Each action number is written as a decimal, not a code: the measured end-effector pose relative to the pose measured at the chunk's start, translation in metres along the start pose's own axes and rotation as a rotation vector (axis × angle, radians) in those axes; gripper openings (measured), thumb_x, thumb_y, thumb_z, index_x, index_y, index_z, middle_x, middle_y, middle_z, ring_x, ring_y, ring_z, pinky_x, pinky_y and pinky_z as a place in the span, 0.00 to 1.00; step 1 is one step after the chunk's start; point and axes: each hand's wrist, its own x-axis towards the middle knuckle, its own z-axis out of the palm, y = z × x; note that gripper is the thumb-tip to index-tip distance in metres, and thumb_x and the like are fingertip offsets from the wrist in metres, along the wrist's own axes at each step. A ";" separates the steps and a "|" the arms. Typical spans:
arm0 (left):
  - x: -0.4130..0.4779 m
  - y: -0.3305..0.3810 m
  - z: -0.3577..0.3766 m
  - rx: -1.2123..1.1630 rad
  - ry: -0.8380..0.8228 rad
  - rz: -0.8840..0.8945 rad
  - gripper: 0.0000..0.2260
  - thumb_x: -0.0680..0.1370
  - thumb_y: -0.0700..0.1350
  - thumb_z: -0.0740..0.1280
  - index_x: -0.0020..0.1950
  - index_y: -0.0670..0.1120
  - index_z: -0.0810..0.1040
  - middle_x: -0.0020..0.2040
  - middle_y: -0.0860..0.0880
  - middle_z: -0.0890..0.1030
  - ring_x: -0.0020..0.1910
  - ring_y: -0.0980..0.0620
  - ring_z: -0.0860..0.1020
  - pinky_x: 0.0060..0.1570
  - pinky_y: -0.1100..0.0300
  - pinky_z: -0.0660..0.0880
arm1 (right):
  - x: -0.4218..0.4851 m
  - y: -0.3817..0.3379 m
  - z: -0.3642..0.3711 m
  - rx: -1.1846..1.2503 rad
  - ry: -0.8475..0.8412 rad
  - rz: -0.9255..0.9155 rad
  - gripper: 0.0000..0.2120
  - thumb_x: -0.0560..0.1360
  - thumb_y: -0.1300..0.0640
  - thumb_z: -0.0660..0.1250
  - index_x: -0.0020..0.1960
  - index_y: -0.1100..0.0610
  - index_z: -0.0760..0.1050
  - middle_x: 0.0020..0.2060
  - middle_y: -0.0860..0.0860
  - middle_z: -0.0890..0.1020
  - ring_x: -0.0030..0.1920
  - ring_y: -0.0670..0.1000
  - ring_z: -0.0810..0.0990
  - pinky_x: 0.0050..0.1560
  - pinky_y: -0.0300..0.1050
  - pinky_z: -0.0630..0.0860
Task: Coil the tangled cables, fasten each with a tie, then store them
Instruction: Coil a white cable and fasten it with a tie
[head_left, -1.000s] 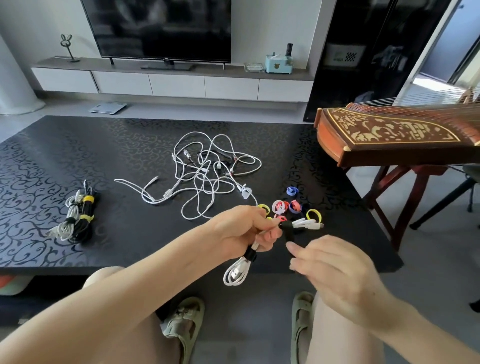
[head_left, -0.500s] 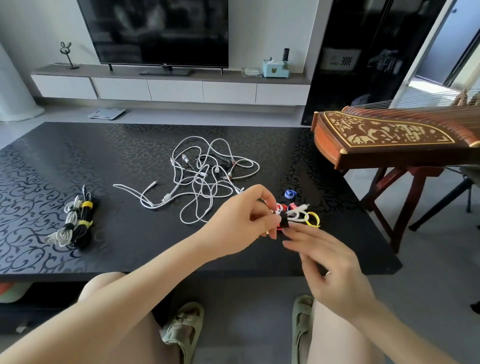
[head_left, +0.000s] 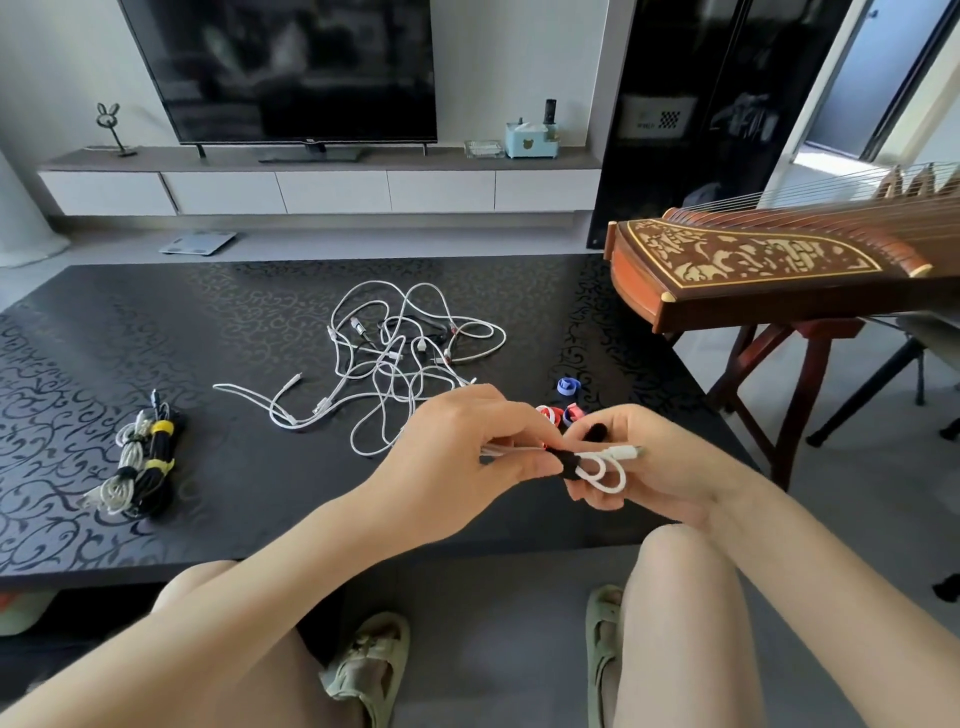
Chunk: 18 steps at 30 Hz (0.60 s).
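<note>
Now two yellow-tied cable bundles (head_left: 141, 467) lie at nine o'clock on the black patterned table (head_left: 260, 514), with tangled white cables (head_left: 395, 374) at twelve. Left hand (head_left: 462, 457) and right hand (head_left: 662, 460) both pinch a black-strapped white coiled cable (head_left: 608, 455) at four o'clock.

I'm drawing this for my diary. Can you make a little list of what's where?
Left hand: pinches the coiled white cable
Right hand: holds the same coil's looped end
Black tie: wrapped round the coil's middle
Tangled cables: loose on the black table
Tied bundles: table's left side, yellow ties
Spare ties: blue and red, behind the hands
Zither: on a stand, right of the table
</note>
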 end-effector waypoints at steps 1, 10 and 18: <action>-0.001 0.000 0.000 0.002 -0.017 -0.012 0.05 0.73 0.45 0.73 0.48 0.51 0.83 0.39 0.52 0.79 0.41 0.57 0.75 0.43 0.63 0.71 | 0.001 -0.003 -0.002 -0.037 -0.004 -0.003 0.06 0.72 0.65 0.66 0.38 0.62 0.80 0.29 0.54 0.79 0.28 0.46 0.78 0.25 0.36 0.70; -0.004 -0.001 -0.008 0.104 -0.029 -0.002 0.05 0.78 0.38 0.65 0.45 0.43 0.80 0.37 0.54 0.75 0.42 0.61 0.70 0.43 0.73 0.64 | 0.005 -0.011 -0.021 0.025 -0.149 -0.035 0.10 0.72 0.64 0.66 0.51 0.63 0.81 0.38 0.57 0.84 0.32 0.48 0.79 0.34 0.37 0.76; -0.002 0.005 -0.001 0.195 0.124 0.071 0.07 0.76 0.41 0.64 0.44 0.42 0.80 0.33 0.53 0.77 0.35 0.54 0.72 0.37 0.63 0.67 | 0.013 0.016 0.013 0.296 -0.224 0.206 0.07 0.72 0.64 0.64 0.36 0.62 0.76 0.23 0.53 0.78 0.22 0.46 0.72 0.22 0.35 0.68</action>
